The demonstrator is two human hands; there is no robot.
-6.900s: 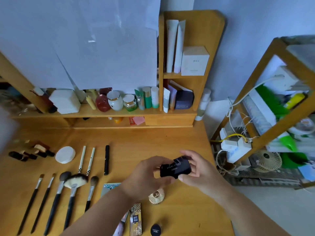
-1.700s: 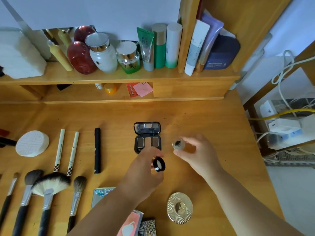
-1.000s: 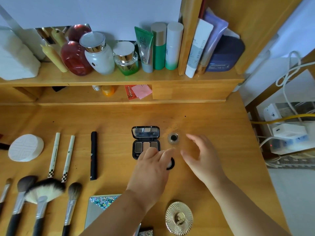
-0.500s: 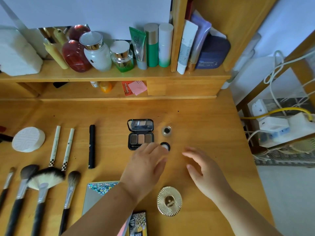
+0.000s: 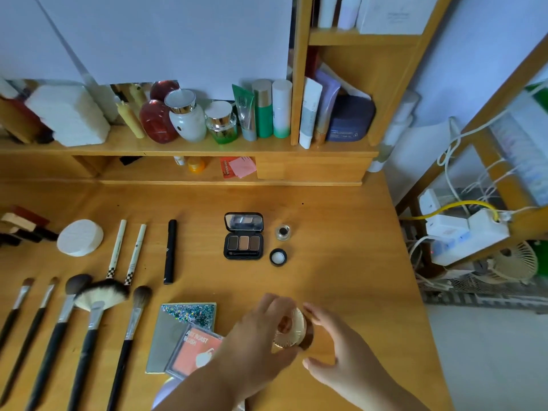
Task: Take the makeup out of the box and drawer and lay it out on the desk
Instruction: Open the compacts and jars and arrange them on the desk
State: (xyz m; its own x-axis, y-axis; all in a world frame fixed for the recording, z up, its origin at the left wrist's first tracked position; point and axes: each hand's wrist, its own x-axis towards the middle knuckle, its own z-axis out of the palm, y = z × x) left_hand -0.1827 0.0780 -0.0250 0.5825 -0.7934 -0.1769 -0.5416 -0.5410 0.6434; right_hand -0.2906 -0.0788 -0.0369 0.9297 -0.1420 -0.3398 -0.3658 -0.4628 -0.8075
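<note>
Both hands met over the near part of the table around a round gold compact, tilted on edge. The left hand gripped its left rim with curled fingers; the right hand cupped its far side, thumb and fingers bent round it. Beyond the hands lay an open eyeshadow palette, a small open jar and its black lid. Left of the left hand sat a glitter palette and blush case.
</note>
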